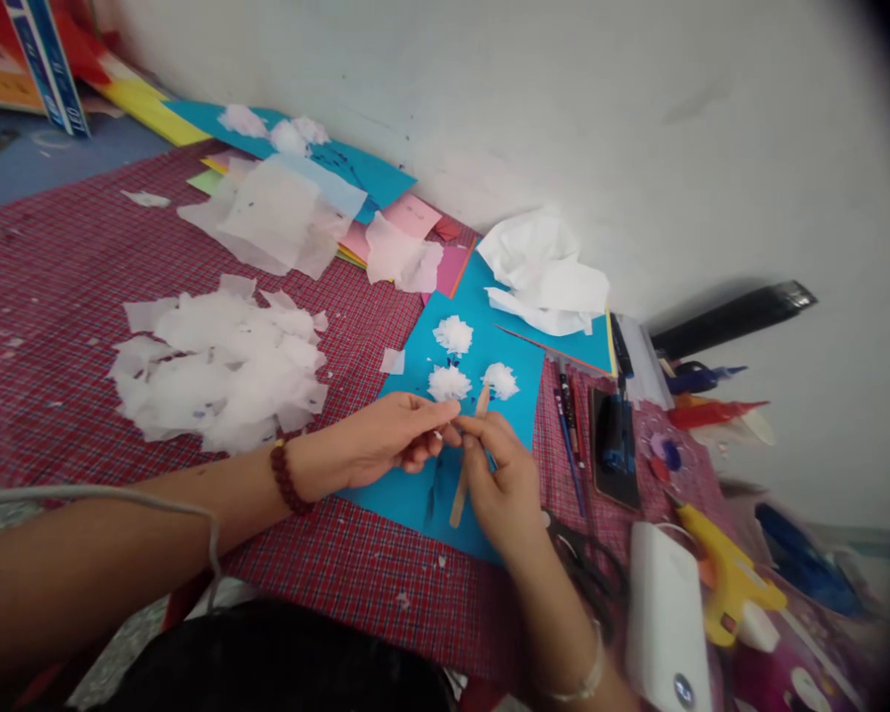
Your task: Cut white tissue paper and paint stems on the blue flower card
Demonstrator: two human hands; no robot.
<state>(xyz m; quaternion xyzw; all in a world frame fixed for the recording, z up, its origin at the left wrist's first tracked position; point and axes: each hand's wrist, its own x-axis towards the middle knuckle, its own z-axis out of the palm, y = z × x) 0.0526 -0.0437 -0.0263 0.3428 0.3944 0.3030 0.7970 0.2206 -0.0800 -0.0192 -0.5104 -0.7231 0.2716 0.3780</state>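
Observation:
A blue paper sheet [415, 489] lies on the red checked cloth, with three white tissue puffs [453, 334] stuck on it. My right hand [500, 485] is closed around a wooden stick [460, 499] that stands tilted over the sheet, its tip near the rightmost puff [500, 380]. My left hand [386, 435], a bead bracelet on the wrist, pinches a small white bit of tissue against the stick beside the middle puff [448, 383].
A heap of white tissue pieces [219, 366] lies at left. Coloured papers [356, 168] and crumpled tissue [545, 267] line the wall. Pens [568, 425], a black stapler [614, 440], scissors [585, 564], a yellow glue gun [727, 578] and a white box [664, 618] crowd the right.

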